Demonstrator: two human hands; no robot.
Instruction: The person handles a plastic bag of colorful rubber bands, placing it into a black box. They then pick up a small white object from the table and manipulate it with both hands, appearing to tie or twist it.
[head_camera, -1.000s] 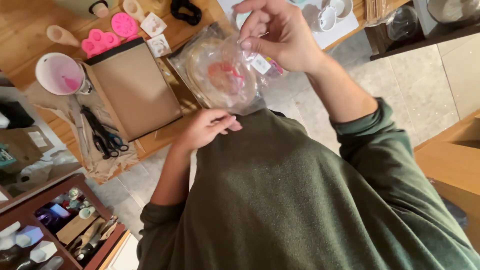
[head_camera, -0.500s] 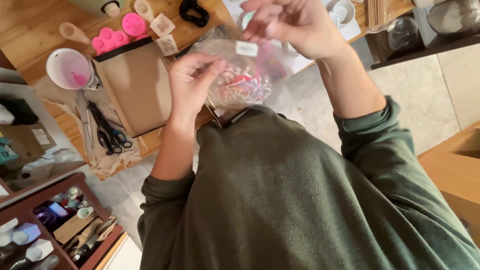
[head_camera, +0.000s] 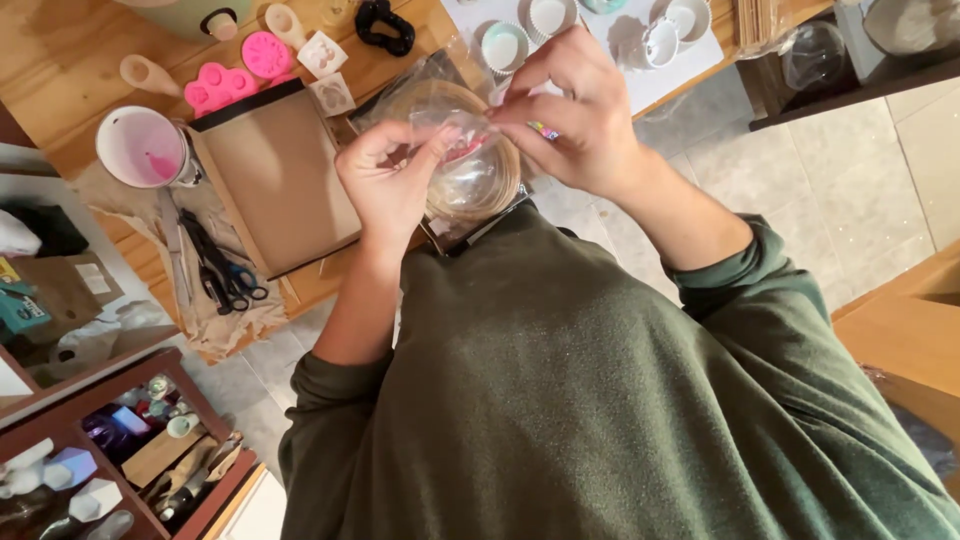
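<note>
Both hands meet over a clear plastic bag (head_camera: 470, 165) held above the edge of a wooden table (head_camera: 60, 60). My left hand (head_camera: 385, 185) pinches the bag's top edge from the left. My right hand (head_camera: 580, 120) pinches the same edge from the right, fingertips almost touching the left ones. Something pink and red shows faintly through the plastic, and a round wooden rim lies under the bag. Green sleeves cover both arms.
On the table lie a brown cardboard sheet (head_camera: 280, 180), pink silicone moulds (head_camera: 225, 85), a white cup with pink residue (head_camera: 145, 150), black scissors (head_camera: 220, 275) and small white cups on paper (head_camera: 590, 25). A wooden tray of small bottles (head_camera: 130, 445) sits lower left.
My left hand rose from my chest to the bag. The bag came down from its raised position, and both hands now pinch its top edge together.
</note>
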